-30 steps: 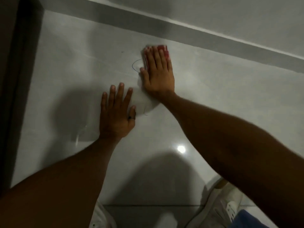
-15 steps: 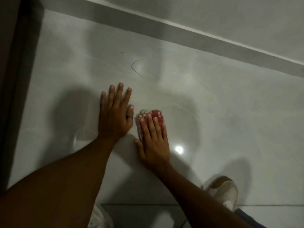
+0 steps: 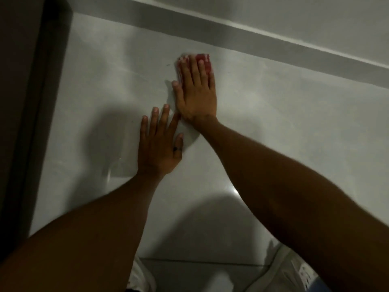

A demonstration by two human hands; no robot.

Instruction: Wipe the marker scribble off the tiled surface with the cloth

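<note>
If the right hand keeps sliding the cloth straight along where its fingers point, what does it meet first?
The right hand presses the cloth flat, its fingers aimed away from the person. Bare tile lies ahead, then likely the grey skirting strip at the wall's foot; its depth is hard to judge.

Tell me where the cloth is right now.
In the head view the red cloth lies flat on the tiled floor, pinned under the right hand, up near the baseboard.
</note>
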